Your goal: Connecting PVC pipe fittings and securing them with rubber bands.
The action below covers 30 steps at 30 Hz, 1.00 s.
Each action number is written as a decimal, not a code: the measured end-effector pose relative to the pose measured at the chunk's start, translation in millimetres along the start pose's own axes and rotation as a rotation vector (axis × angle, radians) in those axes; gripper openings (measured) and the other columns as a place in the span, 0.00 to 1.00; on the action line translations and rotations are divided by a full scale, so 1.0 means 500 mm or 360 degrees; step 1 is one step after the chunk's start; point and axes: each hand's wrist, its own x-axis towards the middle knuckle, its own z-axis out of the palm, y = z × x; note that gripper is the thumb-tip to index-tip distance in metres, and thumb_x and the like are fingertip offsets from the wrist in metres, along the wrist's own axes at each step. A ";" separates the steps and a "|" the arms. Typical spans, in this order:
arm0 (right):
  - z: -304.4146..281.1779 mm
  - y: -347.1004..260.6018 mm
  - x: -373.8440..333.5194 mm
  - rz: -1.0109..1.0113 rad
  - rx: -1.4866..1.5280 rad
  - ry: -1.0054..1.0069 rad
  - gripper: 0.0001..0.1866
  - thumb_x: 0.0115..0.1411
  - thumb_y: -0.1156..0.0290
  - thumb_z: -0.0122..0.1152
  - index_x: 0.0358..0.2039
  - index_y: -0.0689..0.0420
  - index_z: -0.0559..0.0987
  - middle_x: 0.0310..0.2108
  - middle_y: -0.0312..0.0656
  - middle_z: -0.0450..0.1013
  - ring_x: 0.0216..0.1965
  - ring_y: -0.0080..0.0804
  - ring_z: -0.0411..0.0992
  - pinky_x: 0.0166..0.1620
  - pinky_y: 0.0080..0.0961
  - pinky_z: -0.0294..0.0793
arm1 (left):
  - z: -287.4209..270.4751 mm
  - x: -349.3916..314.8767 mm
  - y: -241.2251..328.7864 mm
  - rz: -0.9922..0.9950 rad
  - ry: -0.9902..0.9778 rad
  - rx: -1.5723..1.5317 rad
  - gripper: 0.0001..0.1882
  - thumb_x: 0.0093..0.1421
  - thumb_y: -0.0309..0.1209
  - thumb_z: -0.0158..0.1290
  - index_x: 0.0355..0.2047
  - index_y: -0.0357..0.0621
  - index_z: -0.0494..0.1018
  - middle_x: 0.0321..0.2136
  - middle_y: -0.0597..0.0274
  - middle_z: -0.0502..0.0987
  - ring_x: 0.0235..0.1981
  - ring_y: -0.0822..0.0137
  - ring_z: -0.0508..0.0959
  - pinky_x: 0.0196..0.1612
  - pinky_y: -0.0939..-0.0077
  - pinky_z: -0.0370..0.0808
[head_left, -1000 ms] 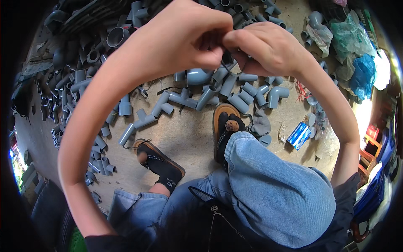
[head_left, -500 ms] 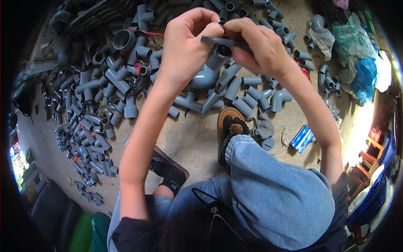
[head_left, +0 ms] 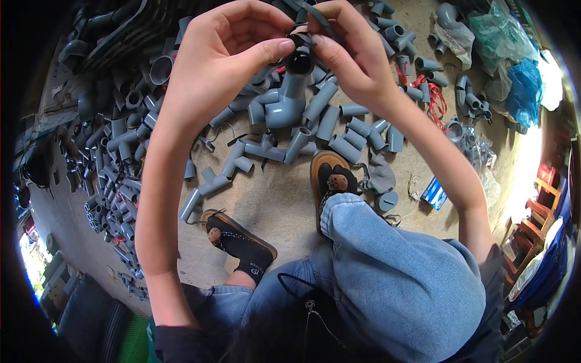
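At the top centre, my left hand (head_left: 221,57) has its thumb and fingers closed on a dark flat strip (head_left: 321,18), which looks like rubber. My right hand (head_left: 357,57) pinches the same strip between thumb and forefinger, and a loop of it rises past the knuckles. The fingertips of both hands meet just above the dark mouth of a large grey pipe elbow (head_left: 285,114). I cannot tell whether the strip passes through that elbow. Below it, a row of grey pipe tees (head_left: 236,158) runs down and left across the floor.
Heaps of grey pipe fittings (head_left: 124,196) cover the left floor. Plastic bags (head_left: 523,94), red ties (head_left: 437,103) and a blue-and-white packet (head_left: 434,195) lie on the right. A grey round cap (head_left: 386,201) sits by my sandalled foot (head_left: 333,181). Wooden chairs (head_left: 532,230) stand far right.
My hands have risen, and the left one has shifted left. The strip now loops upward instead of lying across the fingers. More of the row of tees shows beside my left arm.
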 end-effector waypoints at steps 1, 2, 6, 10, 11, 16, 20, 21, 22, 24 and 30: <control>0.013 0.011 -0.004 -0.0003 0.0004 0.0006 0.14 0.55 0.77 0.50 0.43 0.61 0.66 0.27 0.38 0.71 0.24 0.23 0.69 0.29 0.18 0.67 | 0.002 0.001 -0.001 0.0020 0.0071 -0.0010 0.13 0.53 0.25 0.56 0.40 0.41 0.71 0.28 0.70 0.76 0.29 0.84 0.72 0.27 0.92 0.63; 0.028 0.017 -0.005 -0.0075 0.0123 0.0085 0.16 0.54 0.74 0.54 0.44 0.60 0.67 0.26 0.38 0.72 0.26 0.26 0.71 0.31 0.21 0.71 | -0.003 0.001 -0.003 0.0019 0.0068 -0.0003 0.13 0.53 0.25 0.56 0.40 0.41 0.71 0.28 0.70 0.76 0.29 0.84 0.72 0.27 0.92 0.63; 0.010 -0.002 -0.006 0.0035 0.0186 0.0003 0.15 0.52 0.71 0.61 0.40 0.63 0.73 0.28 0.37 0.74 0.31 0.20 0.73 0.36 0.18 0.73 | -0.010 -0.005 -0.006 -0.0027 -0.0050 -0.0088 0.14 0.52 0.24 0.57 0.39 0.41 0.70 0.28 0.69 0.75 0.30 0.82 0.73 0.30 0.91 0.66; 0.005 -0.021 -0.008 0.0121 -0.0003 -0.0043 0.10 0.52 0.71 0.60 0.33 0.65 0.77 0.26 0.39 0.76 0.29 0.19 0.73 0.35 0.16 0.73 | 0.005 -0.015 0.004 0.0029 -0.0023 -0.0188 0.15 0.51 0.22 0.57 0.40 0.38 0.69 0.29 0.67 0.74 0.33 0.80 0.73 0.35 0.89 0.70; 0.006 -0.023 -0.009 0.0144 0.0023 -0.0029 0.10 0.53 0.71 0.60 0.33 0.65 0.77 0.25 0.38 0.76 0.29 0.19 0.74 0.35 0.16 0.73 | 0.009 -0.016 0.006 0.0030 -0.0026 -0.0186 0.15 0.51 0.22 0.57 0.40 0.38 0.69 0.29 0.67 0.74 0.33 0.80 0.73 0.35 0.89 0.70; 0.028 -0.035 -0.018 0.0326 0.0235 0.0094 0.09 0.56 0.71 0.55 0.33 0.65 0.77 0.25 0.39 0.76 0.28 0.19 0.74 0.33 0.15 0.72 | 0.033 -0.035 0.008 0.0056 0.0156 -0.0155 0.16 0.52 0.19 0.55 0.42 0.33 0.69 0.30 0.62 0.75 0.32 0.75 0.76 0.39 0.86 0.72; 0.040 -0.036 -0.018 0.0392 0.0353 0.0199 0.08 0.57 0.73 0.54 0.33 0.64 0.77 0.25 0.39 0.76 0.29 0.19 0.74 0.32 0.15 0.72 | 0.058 -0.045 -0.005 0.0188 0.0444 0.0110 0.08 0.52 0.18 0.53 0.34 0.32 0.73 0.26 0.61 0.77 0.29 0.75 0.77 0.33 0.86 0.72; 0.043 -0.036 -0.016 0.0287 0.0233 0.0238 0.07 0.57 0.73 0.55 0.33 0.63 0.77 0.25 0.40 0.76 0.29 0.19 0.74 0.32 0.16 0.72 | 0.063 -0.046 -0.009 0.0325 0.0541 0.0326 0.04 0.52 0.18 0.52 0.29 0.32 0.74 0.23 0.60 0.77 0.27 0.74 0.79 0.30 0.86 0.72; 0.049 -0.038 -0.016 0.0286 0.0234 0.0233 0.07 0.57 0.73 0.55 0.33 0.63 0.77 0.25 0.40 0.76 0.29 0.19 0.74 0.32 0.16 0.72 | 0.072 -0.044 -0.007 0.0357 0.0674 0.0333 0.02 0.51 0.19 0.52 0.25 0.33 0.75 0.20 0.61 0.76 0.22 0.75 0.77 0.25 0.85 0.70; 0.065 -0.047 -0.019 0.0027 -0.0090 0.0535 0.05 0.52 0.75 0.59 0.31 0.60 0.77 0.25 0.38 0.76 0.26 0.22 0.74 0.29 0.17 0.72 | 0.069 -0.041 -0.009 0.0330 0.0687 0.0360 0.02 0.50 0.20 0.53 0.25 0.33 0.75 0.20 0.60 0.76 0.19 0.76 0.74 0.22 0.85 0.67; 0.044 -0.045 -0.012 -0.0708 -0.1047 0.0541 0.09 0.44 0.78 0.65 0.29 0.58 0.79 0.28 0.37 0.73 0.26 0.27 0.73 0.27 0.17 0.71 | 0.073 -0.044 0.000 0.0315 0.0712 0.0383 0.03 0.48 0.21 0.53 0.25 0.34 0.73 0.18 0.60 0.73 0.14 0.74 0.67 0.17 0.82 0.61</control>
